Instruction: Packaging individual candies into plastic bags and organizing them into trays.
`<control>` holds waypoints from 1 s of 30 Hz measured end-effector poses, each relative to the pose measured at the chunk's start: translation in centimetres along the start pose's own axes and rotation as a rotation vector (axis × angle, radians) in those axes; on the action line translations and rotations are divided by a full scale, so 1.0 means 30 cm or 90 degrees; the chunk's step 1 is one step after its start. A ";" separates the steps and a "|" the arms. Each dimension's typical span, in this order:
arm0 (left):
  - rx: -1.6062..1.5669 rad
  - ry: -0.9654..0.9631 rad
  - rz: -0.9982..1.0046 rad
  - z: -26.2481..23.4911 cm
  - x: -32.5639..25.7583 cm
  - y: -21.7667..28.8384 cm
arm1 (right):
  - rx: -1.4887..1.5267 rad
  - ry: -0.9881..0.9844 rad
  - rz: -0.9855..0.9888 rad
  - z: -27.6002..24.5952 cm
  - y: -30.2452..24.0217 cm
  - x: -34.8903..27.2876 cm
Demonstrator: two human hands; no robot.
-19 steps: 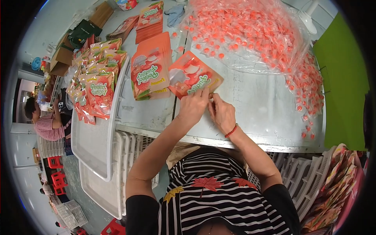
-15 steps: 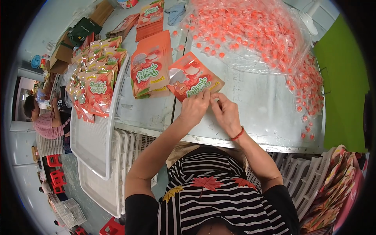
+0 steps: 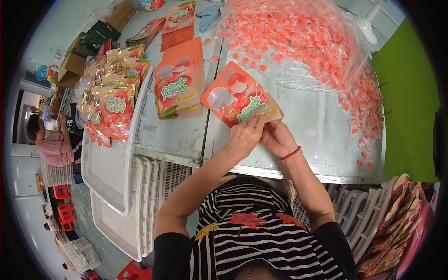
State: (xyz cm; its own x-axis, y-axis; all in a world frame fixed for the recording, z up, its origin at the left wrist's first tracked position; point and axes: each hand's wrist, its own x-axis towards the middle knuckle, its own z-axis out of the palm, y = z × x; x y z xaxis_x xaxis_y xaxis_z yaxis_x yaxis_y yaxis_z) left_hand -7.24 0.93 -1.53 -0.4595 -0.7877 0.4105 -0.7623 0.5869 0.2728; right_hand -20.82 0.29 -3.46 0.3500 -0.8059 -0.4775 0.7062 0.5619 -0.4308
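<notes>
A flat red-and-peach candy pouch (image 3: 235,93) lies tilted at the table's near middle, its near edge pinched by the closed fingers of my left hand (image 3: 245,138). Beside it, my right hand (image 3: 279,140), with a red bracelet at the wrist, grips the same edge near a corner. Some of its fingertips are hidden under the pouch. Left of the held pouch lies a fanned stack of matching flat pouches (image 3: 179,77). Beyond my hands, a large heap of individually wrapped red candies (image 3: 298,42) spreads over a clear plastic sheet and spills down the right side.
Filled, shiny pouches (image 3: 114,105) stand crowded on a white tray (image 3: 105,170) at the left. Further stacked pouches (image 3: 177,35) and a blue cloth (image 3: 208,17) lie at the back. A green panel (image 3: 406,102) borders the right. A person (image 3: 56,142) sits far left.
Both hands have shifted a little right and nearer to me, drawing the pouch along and away from the stack. My right fingers have moved from above the edge to around it.
</notes>
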 end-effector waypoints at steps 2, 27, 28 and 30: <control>0.008 0.039 0.029 0.001 0.007 0.019 | 0.134 -0.039 0.025 -0.012 0.004 0.000; -0.094 -0.179 0.182 -0.093 0.032 0.066 | -0.221 -0.193 0.036 -0.148 0.030 0.067; -0.087 -0.177 0.177 -0.076 0.017 0.045 | -0.239 -0.214 0.069 -0.115 -0.005 0.024; -0.071 -0.058 0.195 -0.037 0.015 0.023 | -0.257 -0.229 0.092 -0.054 -0.092 -0.040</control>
State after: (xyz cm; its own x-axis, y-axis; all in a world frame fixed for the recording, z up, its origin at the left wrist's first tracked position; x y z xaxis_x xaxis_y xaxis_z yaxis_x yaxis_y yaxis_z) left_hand -7.46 1.17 -0.18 -0.7019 -0.5824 0.4100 -0.5305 0.8116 0.2448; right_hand -24.17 0.01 -2.93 0.6644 -0.6879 -0.2923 0.3678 0.6413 -0.6734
